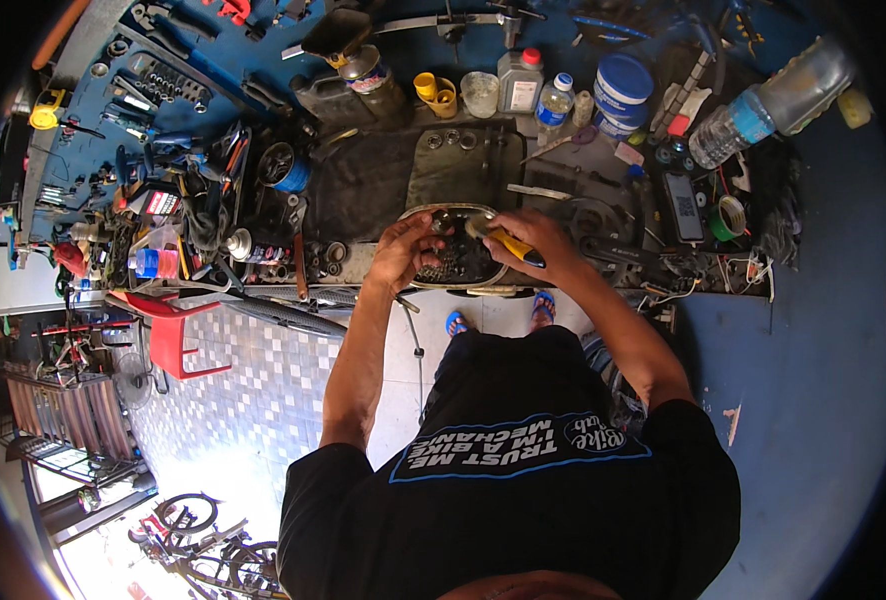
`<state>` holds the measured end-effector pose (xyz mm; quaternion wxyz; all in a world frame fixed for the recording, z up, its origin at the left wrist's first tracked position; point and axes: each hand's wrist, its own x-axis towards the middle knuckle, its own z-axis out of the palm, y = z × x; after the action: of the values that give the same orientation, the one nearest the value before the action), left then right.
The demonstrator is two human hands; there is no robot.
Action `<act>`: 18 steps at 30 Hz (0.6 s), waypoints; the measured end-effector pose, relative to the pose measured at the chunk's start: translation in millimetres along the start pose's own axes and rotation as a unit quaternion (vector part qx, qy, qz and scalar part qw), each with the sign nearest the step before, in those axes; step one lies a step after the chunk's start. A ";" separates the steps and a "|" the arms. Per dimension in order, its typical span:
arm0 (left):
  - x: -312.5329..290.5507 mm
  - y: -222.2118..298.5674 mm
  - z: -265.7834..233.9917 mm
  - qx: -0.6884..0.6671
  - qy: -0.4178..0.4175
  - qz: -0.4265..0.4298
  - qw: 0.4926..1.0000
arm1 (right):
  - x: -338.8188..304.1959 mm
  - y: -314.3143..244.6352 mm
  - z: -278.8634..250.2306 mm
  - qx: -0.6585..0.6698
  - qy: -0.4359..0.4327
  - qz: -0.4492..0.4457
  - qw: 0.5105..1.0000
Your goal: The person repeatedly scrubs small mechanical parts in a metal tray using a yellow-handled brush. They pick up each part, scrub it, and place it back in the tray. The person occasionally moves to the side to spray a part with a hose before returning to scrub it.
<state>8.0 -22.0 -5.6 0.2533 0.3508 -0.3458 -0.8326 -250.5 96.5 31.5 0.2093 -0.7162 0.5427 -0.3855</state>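
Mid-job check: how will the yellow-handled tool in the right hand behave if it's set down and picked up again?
The yellow-handled tool should feel stiff and fairly light, as its handle looks like slim molded plastic. It may be slippery, since the right hand works it over a grimy basin.

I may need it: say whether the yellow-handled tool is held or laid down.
Held: the right hand grips its yellow handle.

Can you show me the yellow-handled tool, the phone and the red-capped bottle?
Yellow-handled tool (518,248), head view: on its handle.
Phone (683,210), head view: on its screen.
Red-capped bottle (519,82), head view: on its body.
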 end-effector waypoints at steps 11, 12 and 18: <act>2.4 -14.5 3.8 0.119 0.010 0.039 0.992 | 22.9 -7.4 17.6 -0.041 -0.008 -0.045 0.998; 2.3 -16.3 6.1 0.150 0.006 0.065 0.986 | 21.9 -9.4 17.0 -0.010 -0.003 -0.019 1.000; 8.3 -25.8 6.8 0.398 0.039 0.181 0.898 | 31.2 6.1 30.5 0.151 -0.032 0.233 0.960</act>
<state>-7.0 -8.4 -24.9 0.2520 0.3863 -0.6958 -0.5505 -226.9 61.6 18.6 0.4167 -0.5419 0.6229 -0.3805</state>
